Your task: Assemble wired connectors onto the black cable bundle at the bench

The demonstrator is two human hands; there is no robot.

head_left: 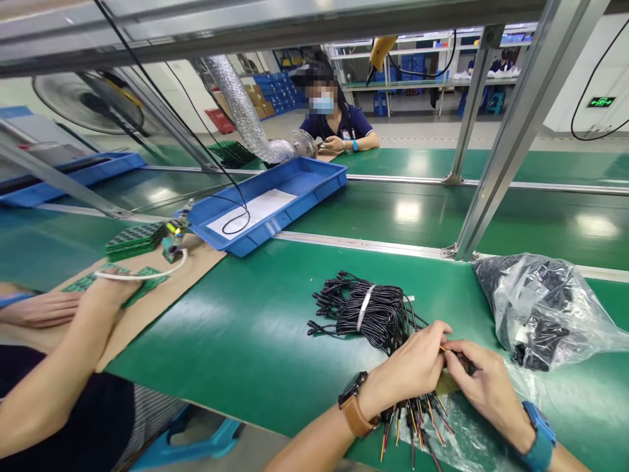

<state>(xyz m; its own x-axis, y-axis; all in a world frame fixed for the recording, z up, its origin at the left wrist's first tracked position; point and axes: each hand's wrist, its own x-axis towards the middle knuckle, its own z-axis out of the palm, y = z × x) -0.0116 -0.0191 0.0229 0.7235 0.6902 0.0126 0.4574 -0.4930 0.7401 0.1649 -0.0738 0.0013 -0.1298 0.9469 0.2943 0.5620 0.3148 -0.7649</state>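
While pinching a thin wire lead between fingertips, best to keep both grips close together so the short end does not flex or slip, and to work one lead at a time without dragging its neighbours. Left hand (410, 367), brown-strapped watch at the wrist, curled palm-down with thumb and forefinger closed on the lead; right hand (484, 387), blue band at the wrist, coming in from the opposite side, fingertips meeting the left's and clenched on the same wire lead (449, 351). Forearms angled in from the lower edge, wrists low over the worktop (246, 328). Just beneath the hands, loose stripped ends (417, 419) in red, yellow and black, fanned out on clear plastic film (472, 439). Just beyond the knuckles, a black cable bundle (373, 311) tied with a white band, lying flat on the green surface. Off to the right, a clear bag (540, 311) of more black cables. Farther left, a co-worker's arm (59, 367) resting on cardboard beside green circuit boards (135, 239); behind that, a blue tray (275, 203). Across the line, another seated person (334, 121).
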